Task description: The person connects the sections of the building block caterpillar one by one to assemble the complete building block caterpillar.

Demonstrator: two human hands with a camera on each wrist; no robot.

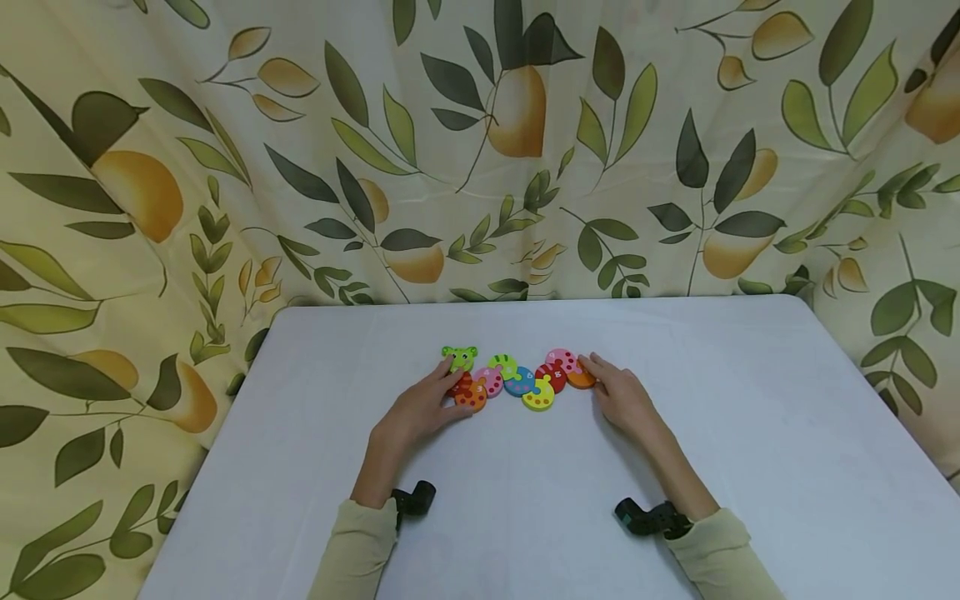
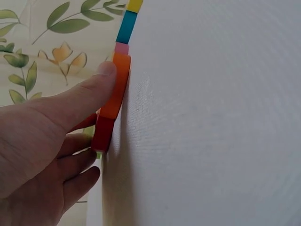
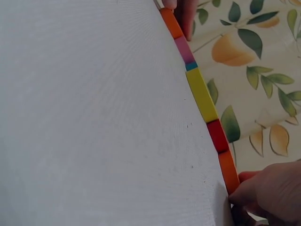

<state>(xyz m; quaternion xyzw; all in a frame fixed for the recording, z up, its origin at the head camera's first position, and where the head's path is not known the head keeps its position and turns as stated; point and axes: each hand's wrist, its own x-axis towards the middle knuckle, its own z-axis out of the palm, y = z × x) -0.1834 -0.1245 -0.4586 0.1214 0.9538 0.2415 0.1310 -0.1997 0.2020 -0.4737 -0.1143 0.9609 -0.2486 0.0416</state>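
A caterpillar puzzle [image 1: 520, 382] of round, interlocking coloured pieces lies in a wavy row on the white table. Its green head piece [image 1: 462, 358], with eyes, is at the left end. My left hand [image 1: 412, 412] grips that end: the thumb lies against the orange spotted piece [image 2: 121, 87], while the fingers reach round by the red piece [image 2: 103, 133]. At the other end, my right hand [image 1: 628, 406] holds the orange end piece [image 3: 228, 172] between thumb and fingers. Pink, blue, yellow and red pieces run between the hands.
The white-covered table [image 1: 510, 508] has its far edge a little beyond the puzzle. Behind it hangs a curtain [image 1: 480, 225] printed with leaves and fruit. A black wrist camera [image 1: 416, 498] is strapped to the left wrist, another camera [image 1: 648, 517] to the right.
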